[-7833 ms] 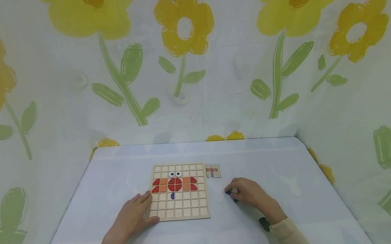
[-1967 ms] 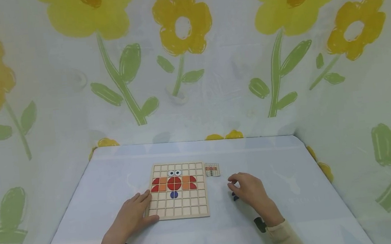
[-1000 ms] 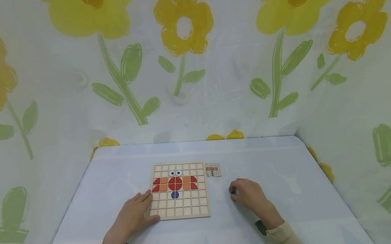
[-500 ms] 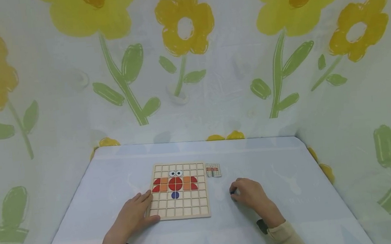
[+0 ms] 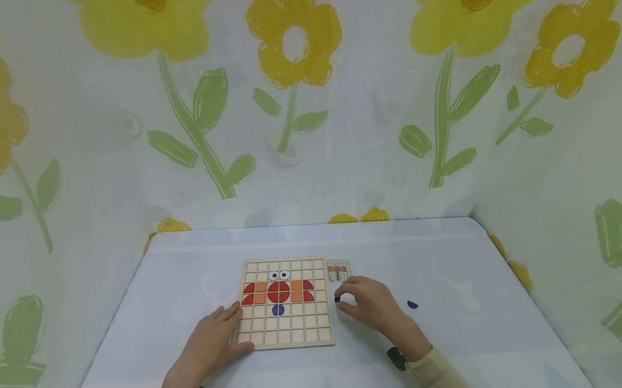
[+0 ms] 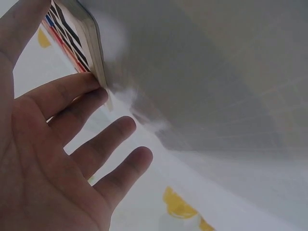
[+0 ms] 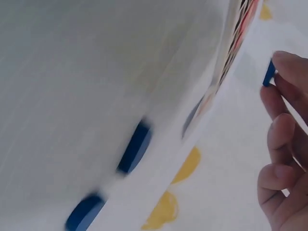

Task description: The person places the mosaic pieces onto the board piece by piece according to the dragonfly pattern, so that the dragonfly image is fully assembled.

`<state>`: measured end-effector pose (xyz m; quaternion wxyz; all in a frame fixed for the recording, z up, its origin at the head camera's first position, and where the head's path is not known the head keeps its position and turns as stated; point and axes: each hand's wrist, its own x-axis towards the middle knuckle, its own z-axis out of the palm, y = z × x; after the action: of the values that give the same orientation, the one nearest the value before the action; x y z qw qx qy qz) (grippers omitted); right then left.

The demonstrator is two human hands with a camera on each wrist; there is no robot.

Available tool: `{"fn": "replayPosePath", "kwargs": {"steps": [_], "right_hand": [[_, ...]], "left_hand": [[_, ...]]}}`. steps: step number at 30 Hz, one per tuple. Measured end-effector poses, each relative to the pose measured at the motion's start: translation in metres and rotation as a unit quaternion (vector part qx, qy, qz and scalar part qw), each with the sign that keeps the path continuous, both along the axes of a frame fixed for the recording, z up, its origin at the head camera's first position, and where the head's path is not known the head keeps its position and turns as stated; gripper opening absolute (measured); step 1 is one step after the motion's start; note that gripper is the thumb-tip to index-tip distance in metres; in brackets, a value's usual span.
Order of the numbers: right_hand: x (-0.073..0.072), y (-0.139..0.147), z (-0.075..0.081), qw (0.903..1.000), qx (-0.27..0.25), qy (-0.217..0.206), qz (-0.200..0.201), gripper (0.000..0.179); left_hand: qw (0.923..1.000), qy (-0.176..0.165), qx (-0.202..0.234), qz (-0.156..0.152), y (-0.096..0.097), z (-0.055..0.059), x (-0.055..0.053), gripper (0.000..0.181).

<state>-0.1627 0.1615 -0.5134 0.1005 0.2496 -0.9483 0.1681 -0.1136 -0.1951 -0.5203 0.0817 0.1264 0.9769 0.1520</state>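
My left hand (image 5: 207, 344) rests relaxed at the left edge of a wooden grid board (image 5: 305, 337), thumb by its near corner. In the left wrist view the fingertips touch the board's side, the other fingers loosely spread. On the board lie eye tiles (image 5: 279, 276), a red circle of tiles (image 5: 278, 292), orange tiles (image 5: 296, 291) and two blue half-circle tiles (image 5: 278, 309) forming a disc. Just right of the board, my right hand (image 5: 374, 303) pinches another blue half-circle tile (image 7: 269, 74) between thumb and fingertip, held above the table.
A small pattern card (image 5: 339, 270) lies against the board's right side. One loose blue half-circle tile (image 5: 413, 303) is on the table right of my right hand; in the right wrist view two blue tiles (image 7: 136, 147) lie there. A flowered cloth wall (image 5: 363, 151) encloses the table.
A second blue half-circle joined the first on the board between the two oldest frames. My right hand has since picked up a tile and moved left toward the board, uncovering a loose one.
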Motion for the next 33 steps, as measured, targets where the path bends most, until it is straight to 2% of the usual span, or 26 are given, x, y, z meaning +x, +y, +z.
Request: {"fn": "replayPosePath", "kwargs": {"steps": [5, 10, 18, 27, 33], "right_hand": [[0.001, -0.024, 0.003, 0.9987, -0.013, 0.017, 0.046, 0.02], [0.004, -0.053, 0.005, 0.9968, -0.014, 0.003, 0.079, 0.019], [0.003, -0.094, -0.007, 0.99, 0.012, 0.007, 0.14, 0.015], [0.001, -0.122, -0.009, 0.985, 0.039, -0.005, 0.168, 0.016], [0.001, -0.131, -0.012, 0.9848, 0.078, -0.021, 0.154, 0.014]], "left_hand": [[1.0, -0.001, -0.006, 0.001, -0.001, -0.001, 0.0, 0.091], [1.0, 0.001, -0.009, 0.003, -0.001, -0.003, 0.001, 0.09], [1.0, -0.001, -0.009, 0.003, -0.001, -0.003, 0.001, 0.09], [0.9999, 0.011, -0.004, -0.005, -0.003, -0.003, 0.001, 0.09], [1.0, 0.006, -0.004, 0.002, -0.001, 0.001, 0.001, 0.089]]}}
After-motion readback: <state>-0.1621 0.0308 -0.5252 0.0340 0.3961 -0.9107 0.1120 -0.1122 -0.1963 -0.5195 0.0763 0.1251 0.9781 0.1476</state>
